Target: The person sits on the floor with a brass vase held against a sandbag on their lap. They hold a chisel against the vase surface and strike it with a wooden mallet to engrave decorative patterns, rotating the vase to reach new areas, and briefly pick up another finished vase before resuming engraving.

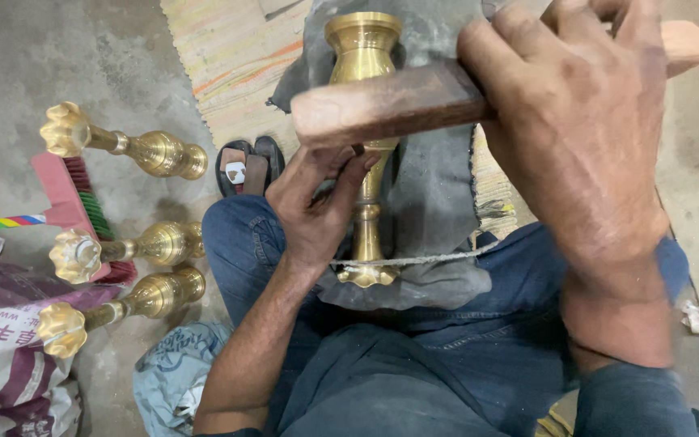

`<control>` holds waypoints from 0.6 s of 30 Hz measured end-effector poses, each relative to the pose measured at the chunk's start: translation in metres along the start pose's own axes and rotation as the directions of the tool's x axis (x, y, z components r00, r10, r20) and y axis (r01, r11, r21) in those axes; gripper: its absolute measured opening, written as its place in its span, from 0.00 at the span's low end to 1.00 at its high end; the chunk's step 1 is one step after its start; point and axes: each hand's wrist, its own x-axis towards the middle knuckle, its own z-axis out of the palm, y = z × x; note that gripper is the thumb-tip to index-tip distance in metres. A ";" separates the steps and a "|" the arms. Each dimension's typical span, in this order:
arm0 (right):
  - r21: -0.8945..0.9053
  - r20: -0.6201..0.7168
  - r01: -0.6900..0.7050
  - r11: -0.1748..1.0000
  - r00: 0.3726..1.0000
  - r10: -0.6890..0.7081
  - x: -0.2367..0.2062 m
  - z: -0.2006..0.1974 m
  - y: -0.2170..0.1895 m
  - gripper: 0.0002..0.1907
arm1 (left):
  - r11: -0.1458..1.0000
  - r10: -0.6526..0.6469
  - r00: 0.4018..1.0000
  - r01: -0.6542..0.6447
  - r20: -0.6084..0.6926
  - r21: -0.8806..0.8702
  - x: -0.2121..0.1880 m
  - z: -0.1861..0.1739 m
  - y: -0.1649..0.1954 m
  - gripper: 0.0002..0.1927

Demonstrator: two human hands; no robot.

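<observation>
- Your right hand is wrapped tight around one wooden mallet, held level across the top of the view, its head just above the stem of the brass piece.
- Your left hand is closed narrow, fingers pinched on a small dark tool pressed against the stem; what kind of tool it is cannot be told.
- One brass vase lies lengthwise on your lap, cup end away from you, flower-shaped foot towards you.
- One grey cloth lies under it, and one pale cord runs across near the foot.
- Three more brass vases lie on the concrete floor to your left: the far one, the middle one, the near one, each on its side.
- One pair of sandals sits by your knee, beside one striped mat.
- One printed sack lies at the lower left.
</observation>
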 end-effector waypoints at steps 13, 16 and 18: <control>0.042 0.005 -0.012 0.999 1.000 0.011 0.005 0.000 0.000 0.14 | 1.000 -0.006 1.000 0.006 0.028 0.000 -0.001 0.000 -0.003 0.17; 0.177 0.045 -0.060 0.982 0.998 0.053 0.005 0.000 -0.001 0.13 | 0.998 -0.043 0.999 0.042 0.026 0.038 -0.002 0.000 -0.003 0.16; 0.025 0.013 -0.006 1.000 1.000 0.006 0.004 0.000 -0.001 0.12 | 1.000 -0.013 0.999 0.014 0.032 -0.023 -0.002 -0.001 -0.003 0.14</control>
